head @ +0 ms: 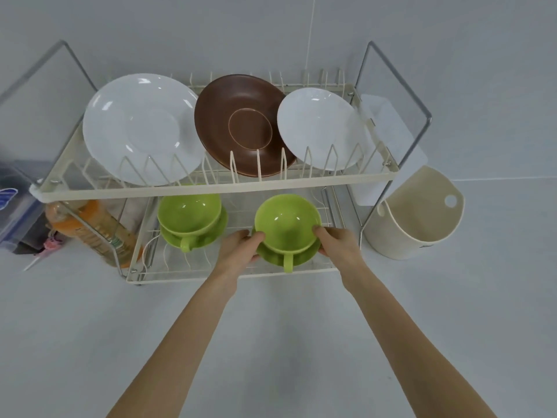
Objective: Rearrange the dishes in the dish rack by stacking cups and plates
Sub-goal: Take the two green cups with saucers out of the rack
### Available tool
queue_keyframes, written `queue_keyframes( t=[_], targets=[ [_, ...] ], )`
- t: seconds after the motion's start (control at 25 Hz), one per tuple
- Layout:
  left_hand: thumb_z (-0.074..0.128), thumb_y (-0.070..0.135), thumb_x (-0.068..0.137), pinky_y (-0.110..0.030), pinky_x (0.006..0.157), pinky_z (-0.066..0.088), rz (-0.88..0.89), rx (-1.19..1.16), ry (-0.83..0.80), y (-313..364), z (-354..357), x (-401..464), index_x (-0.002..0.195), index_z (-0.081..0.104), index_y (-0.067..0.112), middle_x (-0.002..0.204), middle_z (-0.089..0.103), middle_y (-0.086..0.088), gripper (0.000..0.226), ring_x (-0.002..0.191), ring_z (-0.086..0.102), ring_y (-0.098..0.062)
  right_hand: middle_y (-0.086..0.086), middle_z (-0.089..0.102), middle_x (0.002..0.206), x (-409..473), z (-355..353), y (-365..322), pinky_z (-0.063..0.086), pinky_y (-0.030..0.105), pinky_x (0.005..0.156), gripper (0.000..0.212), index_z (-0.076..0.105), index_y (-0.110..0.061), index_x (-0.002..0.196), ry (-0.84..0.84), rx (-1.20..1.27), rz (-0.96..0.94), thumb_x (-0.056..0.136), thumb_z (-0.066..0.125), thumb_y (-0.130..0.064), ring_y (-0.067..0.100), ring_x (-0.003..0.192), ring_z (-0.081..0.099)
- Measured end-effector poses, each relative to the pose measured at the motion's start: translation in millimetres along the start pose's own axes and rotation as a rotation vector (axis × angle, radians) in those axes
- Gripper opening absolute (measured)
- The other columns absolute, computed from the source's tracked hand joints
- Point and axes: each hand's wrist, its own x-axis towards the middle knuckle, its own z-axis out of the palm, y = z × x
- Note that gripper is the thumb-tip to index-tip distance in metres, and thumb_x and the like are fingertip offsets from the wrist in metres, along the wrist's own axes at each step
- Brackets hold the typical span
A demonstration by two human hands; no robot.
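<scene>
A two-tier cream wire dish rack (211,188) stands on the table. On its lower tier, a green cup (286,221) sits on a green saucer (301,257), handle toward me. My left hand (241,248) grips the cup and saucer at the left side, thumb on the cup's rim. My right hand (337,245) holds the right side the same way. A second green cup (188,209) on its own saucer (211,233) stands to the left. The upper tier holds a large white plate (141,128), a brown plate (241,125) and a smaller white plate (319,128), all leaning in the slots.
A cream utensil holder (416,218) hangs at the rack's right end. An orange-capped bottle (96,230) lies left of the lower tier, next to a dark box (18,206). The grey tabletop (286,327) stretches in front of the rack.
</scene>
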Motion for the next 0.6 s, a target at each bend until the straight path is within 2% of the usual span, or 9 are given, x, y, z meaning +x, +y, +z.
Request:
queue_keyframes(
  t=[0.12, 0.2, 0.28, 0.36, 0.48, 0.6],
  targets=[
    [0.049, 0.012, 0.087, -0.013, 0.066, 0.053, 0.017, -0.050, -0.029, -11, -4, -34, 0.091, 0.054, 0.006, 0.094, 0.058, -0.012, 0.009, 0.087, 0.058, -0.020, 0.032, 0.064, 0.110, -31, -9, 8, 0.044, 0.050, 0.101, 0.035, 0.063, 0.010, 0.091, 0.001, 0.069, -0.007, 0.085, 0.055, -0.023, 0.041, 0.108, 0.059],
    [0.049, 0.012, 0.087, -0.014, 0.070, 0.051, 0.028, -0.081, -0.048, -20, -5, -55, 0.091, 0.056, 0.006, 0.095, 0.058, -0.011, 0.010, 0.087, 0.058, -0.017, 0.032, 0.064, 0.109, -51, -13, 15, 0.044, 0.049, 0.102, 0.027, 0.066, 0.004, 0.086, 0.010, 0.114, -0.019, 0.085, 0.055, -0.021, 0.039, 0.104, 0.061],
    [0.049, 0.012, 0.088, -0.014, 0.074, 0.050, 0.037, -0.090, -0.060, -32, -6, -74, 0.099, 0.060, 0.006, 0.101, 0.061, -0.009, 0.017, 0.086, 0.060, -0.013, 0.035, 0.061, 0.110, -72, -16, 24, 0.042, 0.051, 0.103, 0.025, 0.064, 0.005, 0.080, 0.013, 0.151, -0.032, 0.085, 0.056, -0.018, 0.032, 0.090, 0.060],
    [0.051, 0.012, 0.087, -0.016, 0.076, 0.051, 0.046, -0.090, -0.037, -44, -5, -88, 0.108, 0.060, 0.008, 0.108, 0.061, -0.007, 0.023, 0.091, 0.061, -0.015, 0.035, 0.062, 0.102, -89, -18, 35, 0.042, 0.051, 0.103, 0.022, 0.065, 0.001, 0.078, 0.013, 0.179, -0.021, 0.085, 0.056, -0.017, 0.026, 0.086, 0.056],
    [0.054, 0.014, 0.085, -0.030, 0.094, 0.050, 0.032, -0.025, 0.003, -63, -3, -99, 0.102, 0.057, 0.016, 0.106, 0.059, -0.002, 0.017, 0.103, 0.058, -0.020, 0.026, 0.067, 0.100, -107, -22, 50, 0.045, 0.045, 0.103, 0.021, 0.065, -0.018, 0.068, 0.007, 0.196, 0.025, 0.086, 0.054, -0.015, 0.033, 0.095, 0.062],
    [0.056, 0.016, 0.085, -0.037, 0.103, 0.044, -0.018, 0.032, -0.016, -79, 0, -101, 0.099, 0.056, 0.019, 0.106, 0.058, -0.003, 0.015, 0.104, 0.056, -0.019, 0.017, 0.067, 0.093, -107, -24, 67, 0.045, 0.045, 0.103, 0.020, 0.064, -0.018, 0.069, -0.001, 0.189, 0.071, 0.086, 0.055, -0.015, 0.031, 0.097, 0.062]
  ],
)
